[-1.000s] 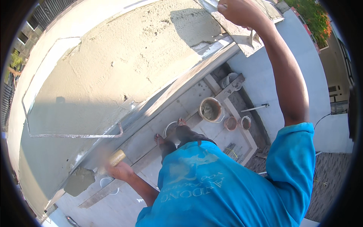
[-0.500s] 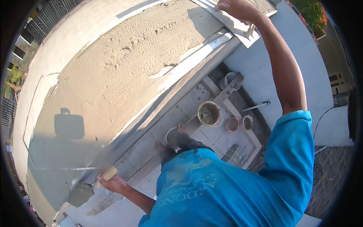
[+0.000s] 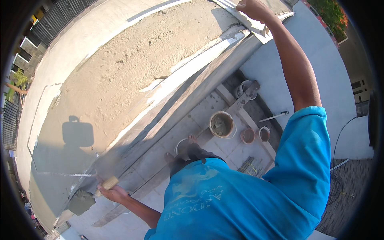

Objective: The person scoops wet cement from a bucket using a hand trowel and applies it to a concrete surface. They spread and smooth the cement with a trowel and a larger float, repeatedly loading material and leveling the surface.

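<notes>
My left hand (image 3: 115, 193) is at the lower left, closed round a pale wooden handle (image 3: 109, 183) beside the wall edge. A grey mortar-coated slab (image 3: 82, 202) lies just left of it; I cannot tell whether the two are joined. At the top, my right hand (image 3: 253, 9) is curled, its arm stretched far out. Below its fingers is a white flat piece (image 3: 262, 35) at the wall's end; what the fingers grip is hidden. Wet, rough mortar (image 3: 120, 64) covers the broad surface on top of the wall, smoother toward the near left.
Below the wall, a bucket of mortar (image 3: 221, 125) stands on the tiled floor with two small pots (image 3: 247, 136) to its right. Planks (image 3: 243, 98) and another bucket (image 3: 248, 89) lie farther back. A white wall (image 3: 316, 80) bounds the right; a cable (image 3: 338, 140) hangs there.
The view has shifted slightly. My left hand and the wooden handle sit a little farther left. My right hand remains curled over the far end of the wall.
</notes>
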### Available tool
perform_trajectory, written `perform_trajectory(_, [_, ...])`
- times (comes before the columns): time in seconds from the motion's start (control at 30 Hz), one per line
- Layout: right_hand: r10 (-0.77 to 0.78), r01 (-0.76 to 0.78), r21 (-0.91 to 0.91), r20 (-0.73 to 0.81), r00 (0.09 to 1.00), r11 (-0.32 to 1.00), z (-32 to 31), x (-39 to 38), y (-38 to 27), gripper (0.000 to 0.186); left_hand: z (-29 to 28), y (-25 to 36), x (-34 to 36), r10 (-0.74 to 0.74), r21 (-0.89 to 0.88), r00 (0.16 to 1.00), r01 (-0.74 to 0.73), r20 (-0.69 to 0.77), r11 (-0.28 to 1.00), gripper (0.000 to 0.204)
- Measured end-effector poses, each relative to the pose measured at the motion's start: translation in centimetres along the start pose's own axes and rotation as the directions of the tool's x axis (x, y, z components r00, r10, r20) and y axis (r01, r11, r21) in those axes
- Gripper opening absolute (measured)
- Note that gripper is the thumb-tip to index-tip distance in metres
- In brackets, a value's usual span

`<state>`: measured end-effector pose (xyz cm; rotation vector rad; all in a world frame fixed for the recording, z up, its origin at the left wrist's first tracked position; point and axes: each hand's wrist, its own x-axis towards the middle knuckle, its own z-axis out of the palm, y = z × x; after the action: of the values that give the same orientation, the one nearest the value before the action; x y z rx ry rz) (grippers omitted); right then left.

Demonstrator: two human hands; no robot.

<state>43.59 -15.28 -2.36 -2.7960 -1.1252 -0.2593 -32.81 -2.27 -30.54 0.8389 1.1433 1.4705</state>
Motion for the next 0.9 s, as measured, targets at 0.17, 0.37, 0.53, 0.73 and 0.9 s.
perform_trajectory(0.17, [-0.104, 0.103, -0.025, -0.043, 0.994, 0.994, 3.2, 2.1, 4.0, 0.039, -0.6, -0.4, 0.5, 0.011, 0.007, 0.999, -0.011, 0.040, 1.000, 0.088])
perform_trajectory(0.37, [-0.083, 0.073, -0.065, -0.174, 0.981, 0.995, 3.7, 3.1, 5.7, 0.041, 0.6, -0.4, 0.0, -0.007, 0.002, 0.999, 0.008, -0.040, 1.000, 0.081])
perform_trajectory(0.53, [-0.168, 0.209, -0.251, 0.176, 0.970, 0.945, -0.2, 0.7, 2.4, 0.035, 0.8, 0.2, -0.4, 0.004, 0.043, 0.999, -0.002, -0.046, 0.999, 0.078])
perform_trajectory(0.73, [-0.730, 0.708, -0.536, 0.226, 0.645, 0.460, 1.7, -2.5, 2.1, 0.025, 2.4, -0.1, -0.3, 0.006, 0.004, 1.000, -0.006, -0.016, 1.000, 0.080])
perform_trajectory(0.9, [-0.177, 0.125, 0.313, 0.144, 0.974, 0.942, -5.8, -10.7, -10.2, 0.037, 0.5, -0.6, -0.3, 0.029, -0.007, 0.998, -0.030, -0.055, 1.000, 0.086])
